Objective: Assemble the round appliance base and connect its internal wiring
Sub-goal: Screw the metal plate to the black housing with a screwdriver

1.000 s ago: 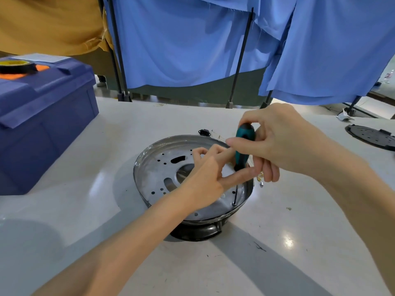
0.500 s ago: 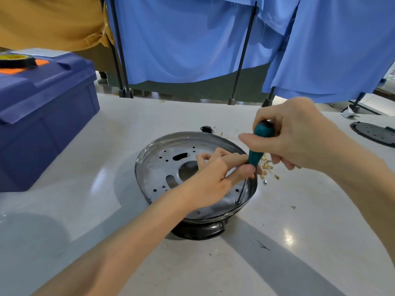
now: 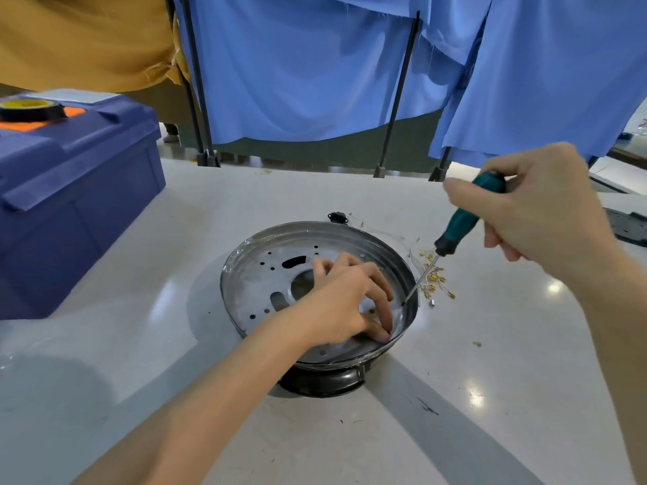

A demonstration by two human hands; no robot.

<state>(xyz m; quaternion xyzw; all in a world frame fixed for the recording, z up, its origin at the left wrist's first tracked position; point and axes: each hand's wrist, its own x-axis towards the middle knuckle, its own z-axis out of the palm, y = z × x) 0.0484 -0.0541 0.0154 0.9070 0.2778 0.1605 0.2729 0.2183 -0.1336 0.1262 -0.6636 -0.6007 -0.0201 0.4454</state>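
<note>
A bare left forearm reaches in from the bottom edge. The left hand (image 3: 350, 302) lies inside the round appliance base (image 3: 229, 292), which sits on the table just in front of the person, open side up. Its fingers (image 3: 383, 329) are spread and lightly bent, pressing on the perforated metal plate (image 3: 266, 274) near the right inner wall. Nothing shows in its grasp.

The right hand (image 3: 539, 211) is above and to the right, its fingers wrapped round the green handle of a screwdriver (image 3: 465, 218). The tool slants down to the left, and its tip hangs at the base's inner wall, close to the left fingertips.

The main risk is probably a slip. With the tool slanted, the tip could skid off a screw and jab those fingers or score the plate. The base stands on a narrower black foot, so pressing near its rim may rock it. Loose brass terminals (image 3: 450, 294) on thin wires lie just right of the base, where the right hand or forearm could sweep them away.

The table (image 3: 140, 344) is white and glossy, with light glare and small scuffs. A small black socket part (image 3: 336, 217) lies just behind the base. At far left is a dark blue toolbox (image 3: 70, 204) with a roll of tape (image 3: 29, 108) on its lid. A black disc (image 3: 626, 229) lies at the right edge. Behind the table, blue cloth (image 3: 297, 64) and mustard cloth (image 3: 87, 40) hang from black stands (image 3: 395, 99).
</note>
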